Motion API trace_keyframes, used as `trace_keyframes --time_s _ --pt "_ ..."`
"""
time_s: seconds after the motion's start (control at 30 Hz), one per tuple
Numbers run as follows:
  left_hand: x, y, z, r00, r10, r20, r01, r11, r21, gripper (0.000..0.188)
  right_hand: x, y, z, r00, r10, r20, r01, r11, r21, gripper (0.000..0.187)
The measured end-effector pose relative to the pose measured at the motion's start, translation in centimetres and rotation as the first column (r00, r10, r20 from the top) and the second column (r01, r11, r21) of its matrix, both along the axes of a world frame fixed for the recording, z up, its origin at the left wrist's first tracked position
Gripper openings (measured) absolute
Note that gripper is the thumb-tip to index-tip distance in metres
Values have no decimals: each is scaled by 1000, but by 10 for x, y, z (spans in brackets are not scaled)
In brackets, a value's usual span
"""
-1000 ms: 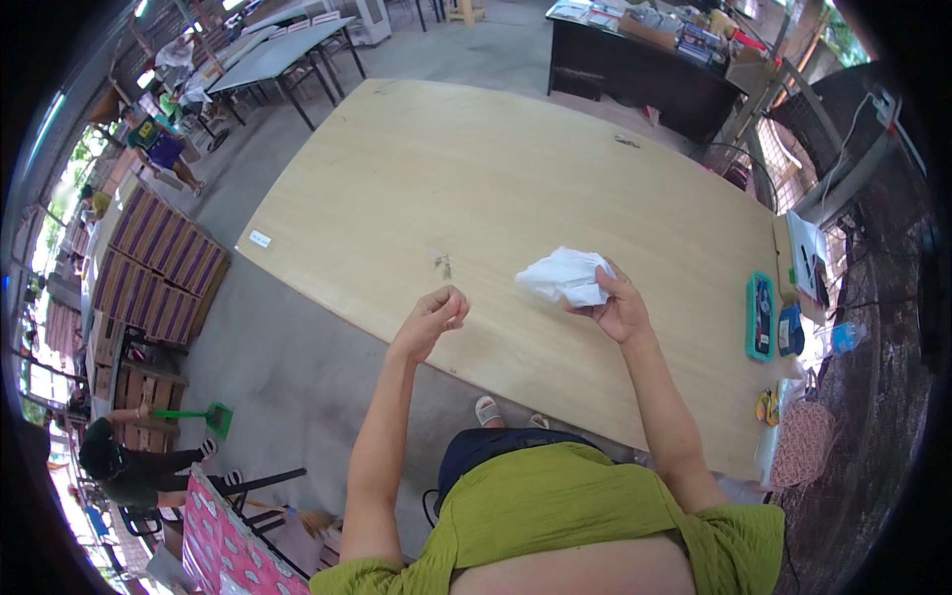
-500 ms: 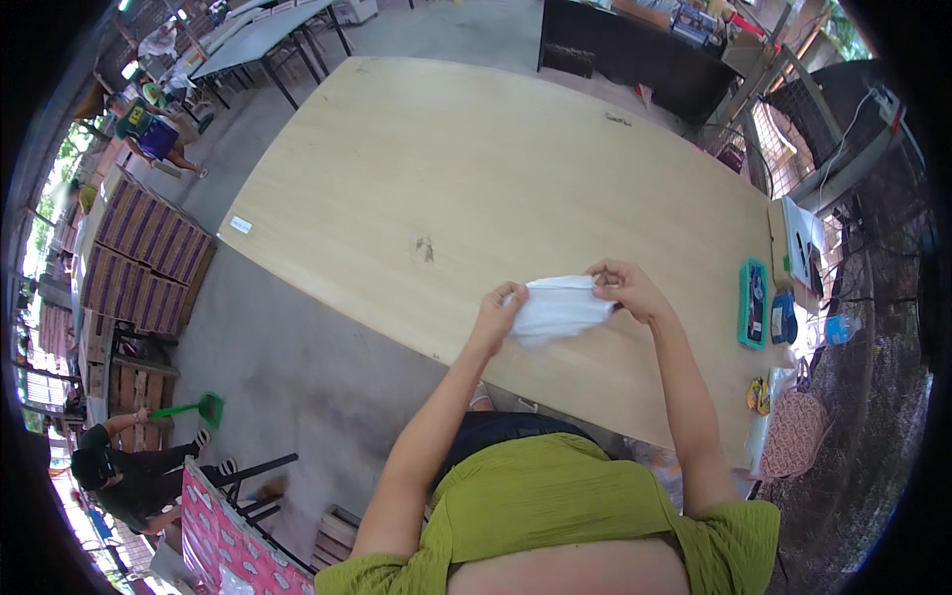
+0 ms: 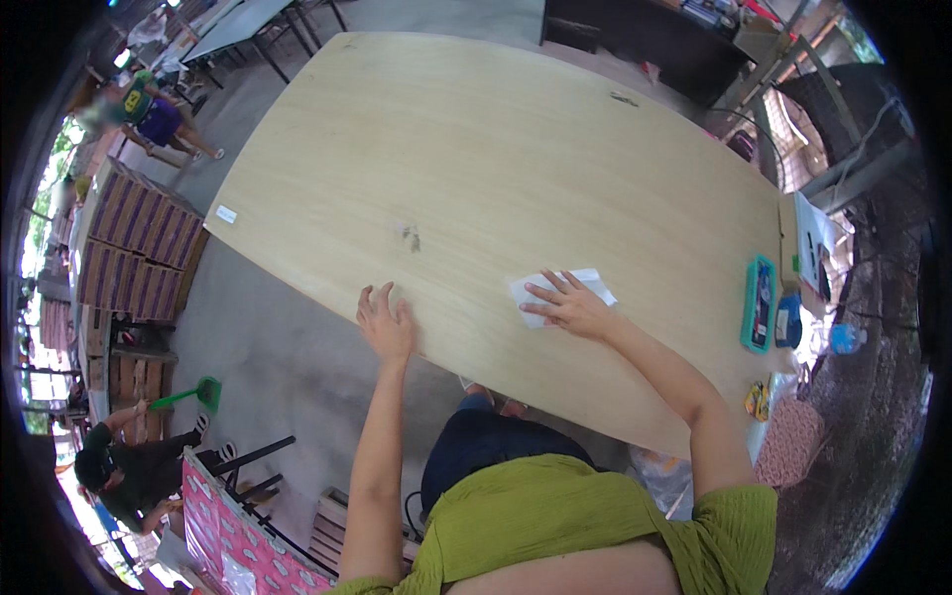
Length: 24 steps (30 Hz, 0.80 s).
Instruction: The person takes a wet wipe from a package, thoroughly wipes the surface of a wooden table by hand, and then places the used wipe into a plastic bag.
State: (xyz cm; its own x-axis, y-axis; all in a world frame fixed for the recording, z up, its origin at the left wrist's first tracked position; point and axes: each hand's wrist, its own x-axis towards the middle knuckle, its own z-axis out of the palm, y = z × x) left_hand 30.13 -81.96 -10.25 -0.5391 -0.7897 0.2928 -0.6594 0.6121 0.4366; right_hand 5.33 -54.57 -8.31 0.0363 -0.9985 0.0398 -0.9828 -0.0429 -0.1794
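Note:
A thin white sheet, cloth or paper I cannot tell, lies flat on the pale wooden table. My right hand rests on top of it, palm down with the fingers spread, and covers part of it. My left hand is at the table's near edge, left of the sheet, empty and with its fingers apart. Beyond it, the tabletop has a dark worn mark.
On the table's right side are a teal tray of small items, a blue roll-shaped item and yellow scissors-like items. Stacked cartons stand at left. One person holds a green dustpan; another stands farther back.
Both hands held the white sheet up by its edges before. Now it lies on the table under my right hand, and my left hand has let go and moved left.

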Motion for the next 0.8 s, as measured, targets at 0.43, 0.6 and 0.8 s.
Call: trace_keyframes --time_s 0.43,0.6,0.8 --pt "14 -45 -36 988 96 117 -110 987 117 65 -148 -285 -42 870 -493 -22 490 868 -75 61" --pt "12 -53 -36 991 83 108 -99 984 148 65 -130 -315 -64 852 -521 -51 519 853 -52 67" --pt "6 -65 -13 935 84 345 -153 972 177 65 101 -155 -10 955 -243 171 164 911 377 72"
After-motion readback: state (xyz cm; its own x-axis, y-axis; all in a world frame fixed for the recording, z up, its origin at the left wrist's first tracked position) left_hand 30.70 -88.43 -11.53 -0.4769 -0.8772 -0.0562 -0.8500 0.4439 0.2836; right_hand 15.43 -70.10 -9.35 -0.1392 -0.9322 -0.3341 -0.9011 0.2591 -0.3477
